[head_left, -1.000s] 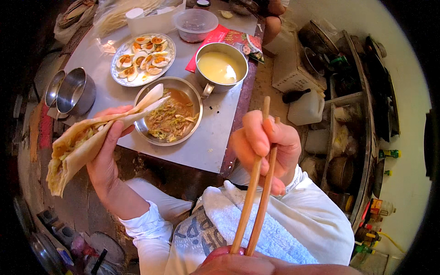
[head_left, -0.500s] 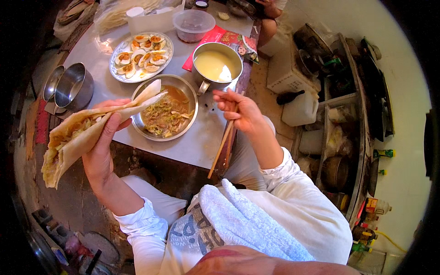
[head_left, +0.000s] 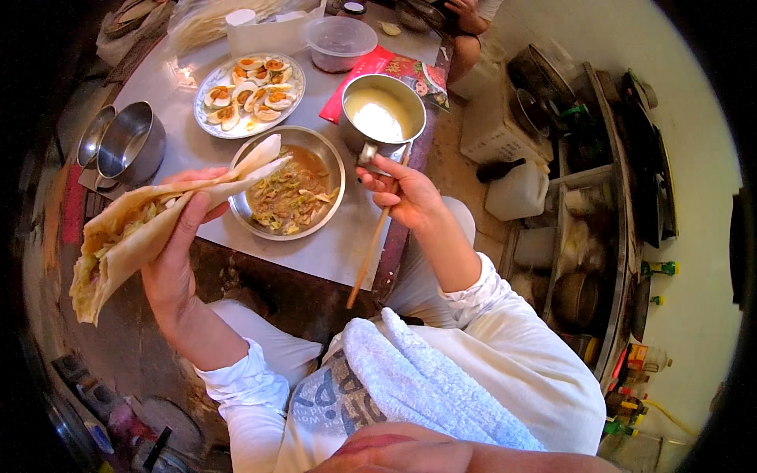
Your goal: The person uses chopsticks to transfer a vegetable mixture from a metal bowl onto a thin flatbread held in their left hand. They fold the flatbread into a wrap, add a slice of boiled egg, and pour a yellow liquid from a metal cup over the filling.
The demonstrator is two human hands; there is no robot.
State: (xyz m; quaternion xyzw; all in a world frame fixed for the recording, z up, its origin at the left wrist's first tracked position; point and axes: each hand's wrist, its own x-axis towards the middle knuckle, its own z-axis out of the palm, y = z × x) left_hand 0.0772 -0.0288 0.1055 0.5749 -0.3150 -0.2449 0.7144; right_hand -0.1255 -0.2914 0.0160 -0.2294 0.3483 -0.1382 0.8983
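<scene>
My left hand [head_left: 177, 252] holds a large folded flatbread wrap [head_left: 150, 221] stuffed with shredded filling, its open end lying over the rim of a metal bowl of stir-fried vegetables [head_left: 290, 193]. My right hand [head_left: 402, 193] grips a pair of wooden chopsticks [head_left: 371, 248] that point down past the table's near edge. It hovers beside the handle of a small metal pot of pale liquid [head_left: 382, 114].
The steel-topped table [head_left: 331, 252] also carries a plate of halved eggs [head_left: 248, 91], stacked metal bowls [head_left: 126, 146], a clear plastic tub [head_left: 341, 43] and a red packet [head_left: 394, 71]. Another person's hand [head_left: 465, 16] rests at the far end. Shelves with pots and bottles [head_left: 599, 236] stand on the right.
My right hand has moved from near my chest out to the table by the pot, and the chopsticks now hang downward. The wrap has stayed put in my left hand.
</scene>
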